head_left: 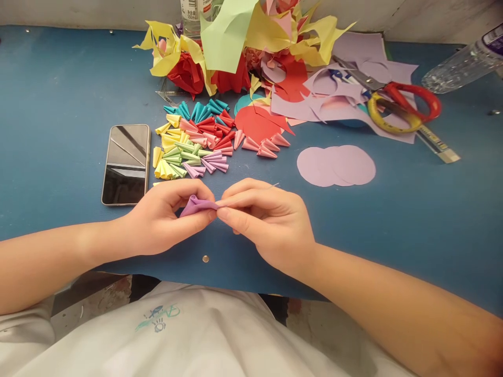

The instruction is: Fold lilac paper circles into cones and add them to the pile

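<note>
Between my two hands is a purple paper cone point(198, 206), its wide rolled end to the left and its thin tip to the right. My left hand point(173, 214) is closed on the wide part with thumb and fingers. The thumb and fingertips of my right hand point(271, 217) pinch the tip. A thin pale sliver point(275, 185) shows above my right hand; I cannot make out what it is. Just beyond the hands lies a pile of small paper cones point(188, 149) in several colours. Purple paper circles point(336, 165) overlap on the table to the right.
A phone point(126, 165) lies left of the cones on the blue table point(58, 131). Scissors point(393, 99) rest on purple paper scraps point(298, 104), near a box cutter point(438, 144). Crumpled coloured paper point(228, 36) is heaped at the back. A plastic bottle point(456, 65) lies at far right.
</note>
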`<state>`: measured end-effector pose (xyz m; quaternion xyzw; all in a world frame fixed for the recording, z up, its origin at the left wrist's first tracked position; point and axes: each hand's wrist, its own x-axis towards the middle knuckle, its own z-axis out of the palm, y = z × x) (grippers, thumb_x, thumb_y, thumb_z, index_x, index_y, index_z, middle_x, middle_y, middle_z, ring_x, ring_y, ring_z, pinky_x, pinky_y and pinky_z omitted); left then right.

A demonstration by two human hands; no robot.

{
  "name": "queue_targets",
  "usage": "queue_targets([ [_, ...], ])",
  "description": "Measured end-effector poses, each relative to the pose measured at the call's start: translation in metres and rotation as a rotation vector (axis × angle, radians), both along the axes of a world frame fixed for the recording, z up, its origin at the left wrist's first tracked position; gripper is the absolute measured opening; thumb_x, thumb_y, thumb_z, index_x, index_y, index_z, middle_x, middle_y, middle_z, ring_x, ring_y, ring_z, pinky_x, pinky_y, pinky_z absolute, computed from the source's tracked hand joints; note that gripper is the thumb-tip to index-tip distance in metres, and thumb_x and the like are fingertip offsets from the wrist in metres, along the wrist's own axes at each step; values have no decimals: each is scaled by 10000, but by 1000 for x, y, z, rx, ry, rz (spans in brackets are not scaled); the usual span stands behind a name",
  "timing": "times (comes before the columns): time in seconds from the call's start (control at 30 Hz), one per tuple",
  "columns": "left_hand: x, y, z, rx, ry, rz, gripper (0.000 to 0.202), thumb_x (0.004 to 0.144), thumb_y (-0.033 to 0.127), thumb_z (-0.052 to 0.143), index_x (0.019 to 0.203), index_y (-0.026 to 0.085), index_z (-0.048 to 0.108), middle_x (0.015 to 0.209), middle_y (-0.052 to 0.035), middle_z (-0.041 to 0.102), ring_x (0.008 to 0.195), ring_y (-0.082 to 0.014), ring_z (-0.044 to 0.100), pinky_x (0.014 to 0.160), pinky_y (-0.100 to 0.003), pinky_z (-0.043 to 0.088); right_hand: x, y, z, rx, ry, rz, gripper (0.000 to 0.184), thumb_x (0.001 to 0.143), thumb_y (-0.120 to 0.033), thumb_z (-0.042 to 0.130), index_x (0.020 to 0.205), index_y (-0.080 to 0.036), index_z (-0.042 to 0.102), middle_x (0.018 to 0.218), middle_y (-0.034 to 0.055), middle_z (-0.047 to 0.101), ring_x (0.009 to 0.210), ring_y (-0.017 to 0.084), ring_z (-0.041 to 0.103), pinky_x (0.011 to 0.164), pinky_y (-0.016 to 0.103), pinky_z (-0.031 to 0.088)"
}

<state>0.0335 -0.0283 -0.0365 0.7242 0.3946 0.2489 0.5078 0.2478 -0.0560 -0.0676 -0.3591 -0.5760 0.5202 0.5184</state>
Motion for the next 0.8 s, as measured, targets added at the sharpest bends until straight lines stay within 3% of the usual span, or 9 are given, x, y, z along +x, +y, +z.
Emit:
queue_targets([
  [0.17, 0, 2, 2, -146, -11, -7, 163, 983, 308, 709, 898, 169, 723, 802, -20, 666, 717, -140, 568, 612, -247, 490, 1, -2, 1, -15, 15, 8, 133, 922, -145, 801, 886, -252, 869, 886, 19, 752, 649, 104, 649, 500, 247, 517],
  [0.33, -1, 3, -2, -101, -42, 29, 115, 955, 282, 731, 879, 195, 737, 785, -17, 665, 713, -147, 574, 604, -246, 508, 0, -3, -1, 67, -65, -25, 83, 919, -176, 810, 953, -241, 850, 909, 34, 742, 723, 128, 663, 568, 271, 544],
  [0.47, 1, 2, -2, -99, -64, 34, 99, 951, 245, 735, 865, 194, 730, 782, -9, 680, 716, -143, 600, 614, -241, 539, -1, -1, -1, 46, -75, -58, 70, 904, -168, 821, 867, -227, 820, 852, 22, 737, 704, 123, 652, 553, 260, 518],
  [0.6, 2, 2, -1, -87, -44, 42, 108, 955, 254, 741, 878, 179, 733, 791, -7, 685, 703, -130, 597, 594, -230, 532, -1, -1, -2, 26, -30, -39, 93, 925, -150, 788, 893, -226, 832, 877, 20, 733, 673, 107, 649, 528, 246, 524],
  [0.8, 1, 2, 0, -79, -46, 13, 57, 957, 242, 729, 929, 194, 740, 841, -18, 741, 768, -154, 671, 676, -245, 604, -1, -3, -2, -7, 10, -13, 125, 951, -129, 767, 932, -234, 832, 952, 15, 723, 610, 77, 659, 479, 219, 538],
])
